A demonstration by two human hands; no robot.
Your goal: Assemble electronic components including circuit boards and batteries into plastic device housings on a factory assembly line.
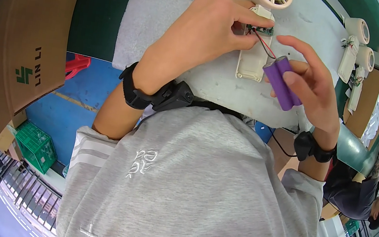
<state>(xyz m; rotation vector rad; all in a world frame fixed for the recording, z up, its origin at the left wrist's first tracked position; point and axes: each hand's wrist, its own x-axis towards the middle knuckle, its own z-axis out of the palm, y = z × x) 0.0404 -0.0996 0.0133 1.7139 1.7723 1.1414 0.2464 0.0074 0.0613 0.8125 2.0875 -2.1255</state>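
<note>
A person's left hand (pixel 201 33) pinches the small circuit board (pixel 261 30) in an open handheld-fan shell (pixel 253 55); the right hand (pixel 311 87) grips 1 purple wired battery (pixel 282 82), apparently not yet seated.

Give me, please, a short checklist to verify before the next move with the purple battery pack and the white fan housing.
1. Battery pack held firmly: ok. The right hand grips the purple battery pack in its fingers.
2. Circuit board steadied: ok. The left hand pinches at the small green circuit board on the white fan housing.
3. Wires not strained: cannot tell. The red and black wires run from board to pack; their slack is unclear.
4. Housing lying flat on the grey mat: ok.
5. Solder joints intact: cannot tell, too small.
</note>
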